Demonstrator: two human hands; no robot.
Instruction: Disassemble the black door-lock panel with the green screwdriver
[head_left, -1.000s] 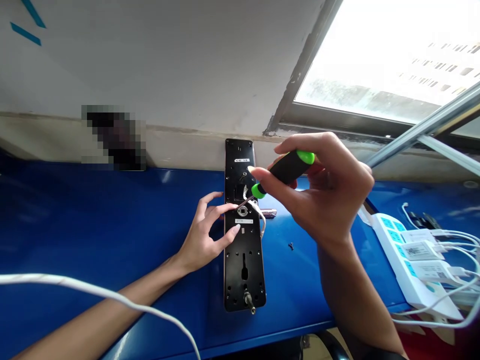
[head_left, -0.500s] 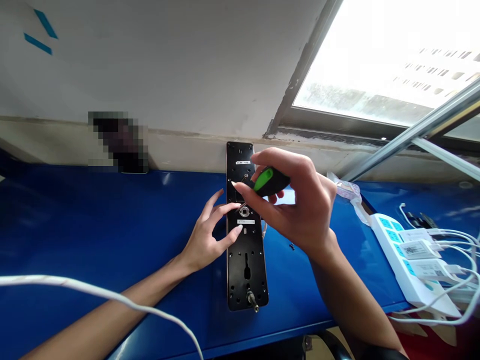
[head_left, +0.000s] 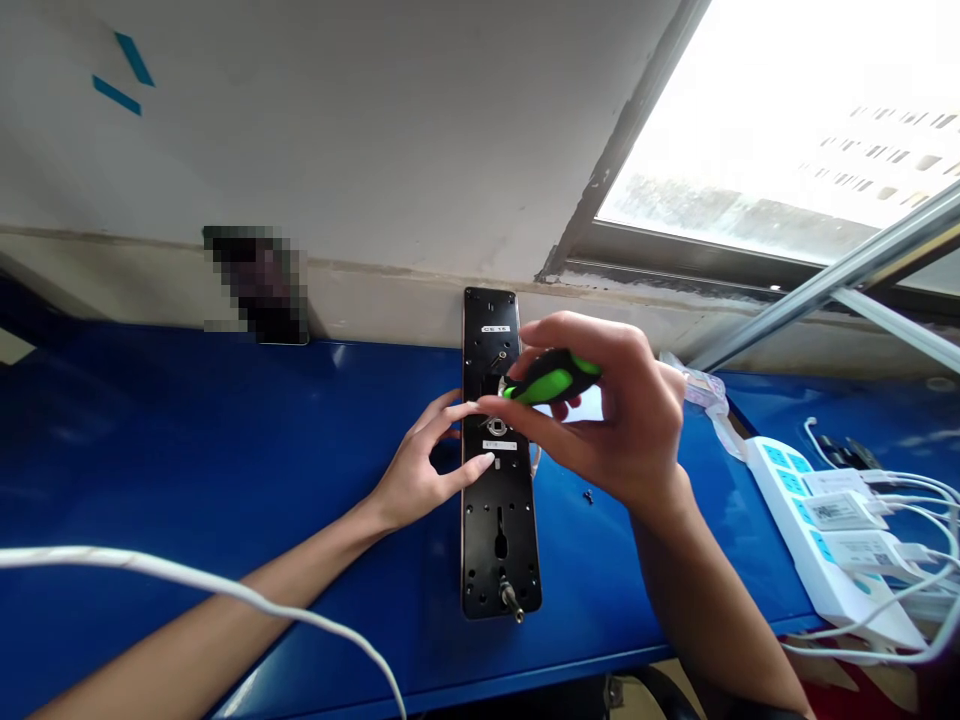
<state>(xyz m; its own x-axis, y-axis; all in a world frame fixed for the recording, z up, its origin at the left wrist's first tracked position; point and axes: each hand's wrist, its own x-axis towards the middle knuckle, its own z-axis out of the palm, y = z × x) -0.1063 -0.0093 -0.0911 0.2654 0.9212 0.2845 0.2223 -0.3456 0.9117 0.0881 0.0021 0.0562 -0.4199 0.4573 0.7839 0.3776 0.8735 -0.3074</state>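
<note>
A long black door lock panel [head_left: 500, 560] lies back side up on the blue table, with holes, white labels and a metal spindle at its near end. My right hand [head_left: 622, 410] is closed round a green and black screwdriver [head_left: 553, 382], tilted over the panel's middle; its tip is hidden behind my fingers. My left hand [head_left: 420, 470] reaches over the panel's left edge with fingers apart. Its thumb rests on the panel below a white label, and its index fingertip meets my right thumb near the round metal socket [head_left: 497, 426].
Small dark screws [head_left: 588, 496] lie right of the panel. A white power strip [head_left: 787, 500] with plugged-in chargers and cables stands at the right. A white cable [head_left: 225, 590] crosses over my left forearm. A pixelated dark object [head_left: 259, 285] leans on the wall.
The screwdriver handle has tilted lower, and my right thumb has come down to my left index finger. The whole scene has shifted slightly right in view.
</note>
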